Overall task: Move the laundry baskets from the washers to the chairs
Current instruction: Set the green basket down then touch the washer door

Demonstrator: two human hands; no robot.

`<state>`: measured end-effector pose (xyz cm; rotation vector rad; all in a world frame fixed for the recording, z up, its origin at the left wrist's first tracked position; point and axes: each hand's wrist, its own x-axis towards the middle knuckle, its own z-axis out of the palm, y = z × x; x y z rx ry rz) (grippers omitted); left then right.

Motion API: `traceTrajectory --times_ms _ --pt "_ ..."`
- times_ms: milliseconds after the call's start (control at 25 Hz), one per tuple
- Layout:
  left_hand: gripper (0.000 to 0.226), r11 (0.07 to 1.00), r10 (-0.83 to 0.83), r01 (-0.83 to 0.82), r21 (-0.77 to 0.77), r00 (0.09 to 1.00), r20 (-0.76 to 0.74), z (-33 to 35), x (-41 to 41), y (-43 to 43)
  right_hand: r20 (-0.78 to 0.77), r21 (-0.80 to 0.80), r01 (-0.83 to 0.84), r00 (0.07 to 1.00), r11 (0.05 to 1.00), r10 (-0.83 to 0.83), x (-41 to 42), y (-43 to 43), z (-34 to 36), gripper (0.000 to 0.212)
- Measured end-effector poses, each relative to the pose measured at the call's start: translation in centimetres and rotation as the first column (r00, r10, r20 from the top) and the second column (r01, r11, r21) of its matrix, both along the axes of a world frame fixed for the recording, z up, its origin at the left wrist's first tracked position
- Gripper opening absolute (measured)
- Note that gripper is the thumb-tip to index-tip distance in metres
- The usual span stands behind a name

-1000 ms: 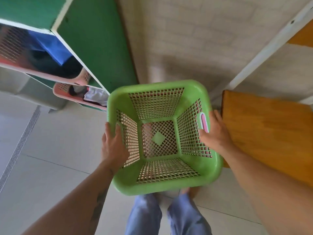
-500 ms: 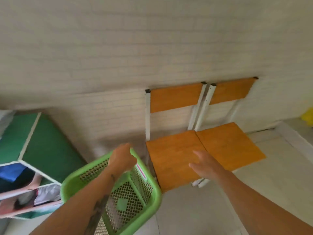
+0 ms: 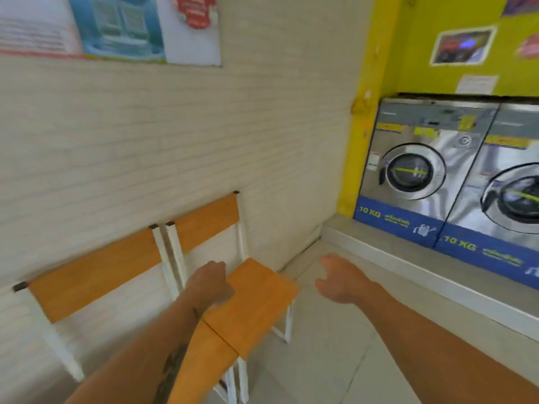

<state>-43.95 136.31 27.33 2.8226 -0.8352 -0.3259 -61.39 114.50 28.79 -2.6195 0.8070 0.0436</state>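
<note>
Here, left hand over chair (empty).

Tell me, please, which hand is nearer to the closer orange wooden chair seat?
Left. The left hand hovers over the orange wooden chair seat's near edge; the right hand is off to its right, above the floor.

Right washer cut off; posters blurred.

- Two bare forearms reach into view from the bottom edge, with no sleeves, watch or jewellery visible on them.
- The left forearm carries a dark tattoo, blurred, running along it towards the wrist.
- The left hand and right hand are ungloved.
</note>
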Motion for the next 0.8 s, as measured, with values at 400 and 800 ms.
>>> traceTrajectory --times_ms 400,800 --pt "0.046 0.885 -0.451 0.463 -0.039 0.876 0.168 6.0 -6.8 -34.7 0.041 -0.199 0.400 0.916 0.895 -0.400 -12.1 -25.6 5.6 0.056" --pt "0.036 0.653 -0.716 0.737 -0.176 0.676 0.172 8.9 -5.2 -63.1 0.139 -0.196 0.698 0.715 0.689 -0.685 -13.8 -45.5 8.5 0.048"
